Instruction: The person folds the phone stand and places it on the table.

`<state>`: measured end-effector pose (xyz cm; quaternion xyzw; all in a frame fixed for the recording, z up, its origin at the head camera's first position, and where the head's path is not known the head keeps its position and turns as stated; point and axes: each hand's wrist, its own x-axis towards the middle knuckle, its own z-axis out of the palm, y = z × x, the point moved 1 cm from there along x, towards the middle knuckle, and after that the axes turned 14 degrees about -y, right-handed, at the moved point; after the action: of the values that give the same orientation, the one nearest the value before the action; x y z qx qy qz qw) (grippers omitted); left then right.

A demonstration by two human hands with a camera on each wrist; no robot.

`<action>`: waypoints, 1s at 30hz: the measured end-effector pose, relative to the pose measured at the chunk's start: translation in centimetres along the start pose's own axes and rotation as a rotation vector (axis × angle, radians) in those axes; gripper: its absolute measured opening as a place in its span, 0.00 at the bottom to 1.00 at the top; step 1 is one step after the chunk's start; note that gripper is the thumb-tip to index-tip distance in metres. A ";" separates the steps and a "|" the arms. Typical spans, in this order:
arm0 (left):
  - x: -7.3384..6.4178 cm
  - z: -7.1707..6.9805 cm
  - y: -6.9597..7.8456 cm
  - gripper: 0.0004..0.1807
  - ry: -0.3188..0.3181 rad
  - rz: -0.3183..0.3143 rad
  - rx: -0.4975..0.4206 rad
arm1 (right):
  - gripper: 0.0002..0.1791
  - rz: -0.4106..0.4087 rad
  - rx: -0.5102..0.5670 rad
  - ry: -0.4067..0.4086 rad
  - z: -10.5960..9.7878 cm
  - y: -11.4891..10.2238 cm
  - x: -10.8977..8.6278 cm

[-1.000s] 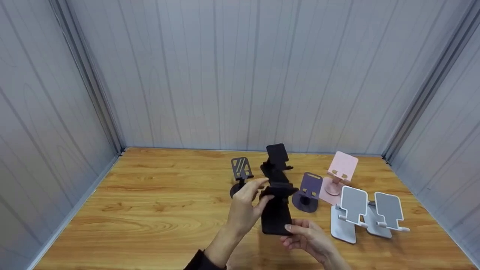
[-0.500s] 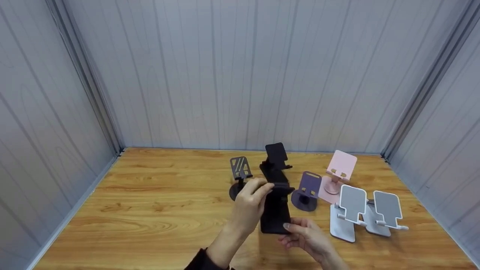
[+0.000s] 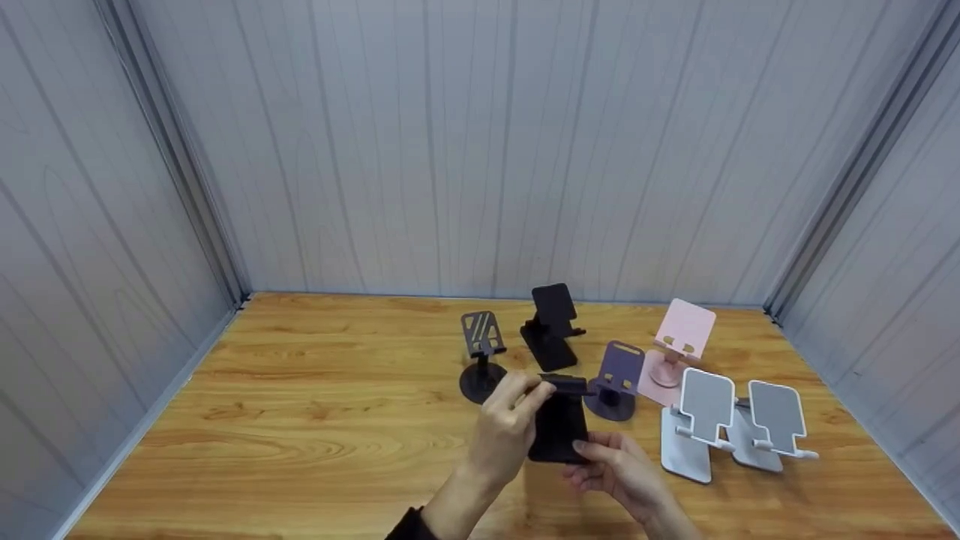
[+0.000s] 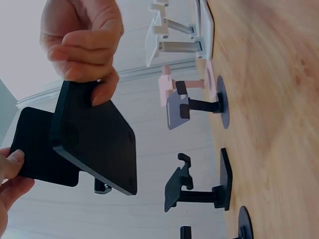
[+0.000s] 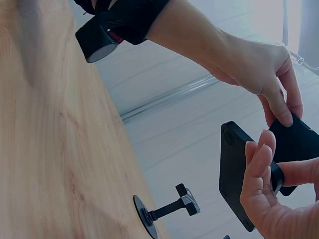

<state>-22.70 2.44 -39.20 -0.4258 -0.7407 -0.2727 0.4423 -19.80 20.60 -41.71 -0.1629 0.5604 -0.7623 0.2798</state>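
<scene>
Both hands hold a black phone stand (image 3: 559, 431) above the front middle of the table. My right hand (image 3: 619, 469) pinches the near end of its flat base (image 4: 97, 142), thumb on top. My left hand (image 3: 506, 427) grips the edge of the stand's upper plate (image 4: 45, 149) between thumb and fingers. In the right wrist view that plate (image 5: 296, 142) stands apart from the base (image 5: 234, 174), tilted to it. The hinge between them is mostly hidden.
Behind stand another black phone stand (image 3: 553, 309) and a dark grey one (image 3: 482, 334) on a round base. To the right are a purple stand (image 3: 621, 365), a pink stand (image 3: 688, 328) and two white-framed stands, one left (image 3: 709, 409), one right (image 3: 778, 420). Panelled walls (image 3: 480, 150) enclose the wooden table (image 3: 322, 397).
My left hand has shifted right and turned over the upper plate, now gripping its edge. The held stand looks shorter in the head view and no longer overlaps the black stand behind.
</scene>
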 end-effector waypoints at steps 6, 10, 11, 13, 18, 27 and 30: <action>-1.2 0.3 0.7 0.22 -0.034 0.011 -0.028 | 0.11 -0.014 0.030 0.010 -0.2 -0.1 -0.1; -1.9 0.4 1.1 0.23 -0.056 0.019 -0.028 | 0.11 -0.028 0.053 -0.001 -0.4 -0.2 -0.2; -2.0 0.4 1.1 0.23 -0.059 0.021 -0.028 | 0.11 -0.032 0.055 -0.009 -0.4 -0.2 -0.2; -2.2 0.5 1.2 0.23 -0.062 0.023 -0.028 | 0.12 -0.040 0.066 -0.026 -0.5 -0.2 -0.2; -2.9 0.8 1.2 0.22 -0.027 0.090 0.018 | 0.13 -0.064 0.097 -0.068 -0.6 -0.3 -0.4; -3.9 0.9 1.1 0.19 -0.002 0.162 0.048 | 0.17 -0.094 0.111 -0.111 -0.6 -0.1 -0.5; -4.3 0.8 1.2 0.21 -0.015 0.142 0.044 | 0.19 -0.084 0.108 -0.124 -0.5 -0.1 -0.6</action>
<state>-20.95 1.98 -43.31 -0.4693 -0.7178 -0.2213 0.4642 -19.66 21.34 -41.69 -0.2177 0.4927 -0.7911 0.2899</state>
